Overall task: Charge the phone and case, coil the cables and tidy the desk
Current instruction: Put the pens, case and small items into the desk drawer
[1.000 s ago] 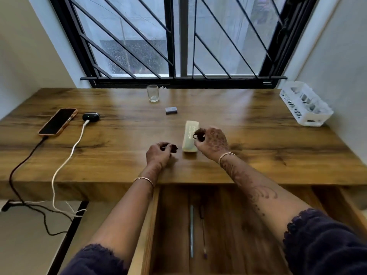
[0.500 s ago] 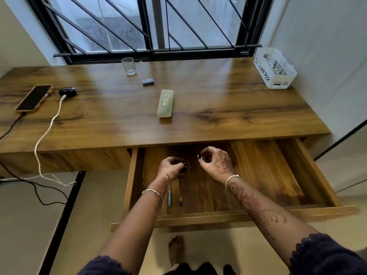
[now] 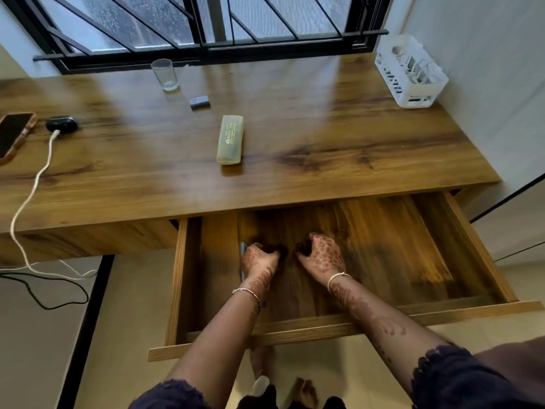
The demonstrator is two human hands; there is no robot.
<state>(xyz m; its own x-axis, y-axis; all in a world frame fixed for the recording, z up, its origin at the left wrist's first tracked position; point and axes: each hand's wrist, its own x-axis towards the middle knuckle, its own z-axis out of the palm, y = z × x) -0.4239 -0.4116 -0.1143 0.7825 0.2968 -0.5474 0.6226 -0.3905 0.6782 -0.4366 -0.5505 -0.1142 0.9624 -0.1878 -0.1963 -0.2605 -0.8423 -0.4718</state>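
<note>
Both hands are low inside the open drawer [image 3: 324, 323] under the desk [image 3: 295, 160]. My left hand [image 3: 261, 258] is curled around a small dark object [image 3: 281, 251] at its fingertips. My right hand [image 3: 323, 255] pinches another small dark object [image 3: 300, 251]; both are blurred. At the desk's far left, the phone [image 3: 13, 134] lies in an orange case. Beside it sits the black earbud case [image 3: 62, 124] with a white cable [image 3: 32, 190] plugged in. A black cable [image 3: 44, 293] loops on the floor.
A pale green oblong case [image 3: 230, 139] lies mid-desk, with a small grey block [image 3: 200, 101] and a glass [image 3: 165, 74] behind it. A white basket [image 3: 410, 84] holding cables stands at the back right. A blue pen [image 3: 243, 250] peeks out beside my left hand.
Both hands have left the desktop near the green case and dropped into the open drawer, carrying the small dark objects. My view has tilted down.
</note>
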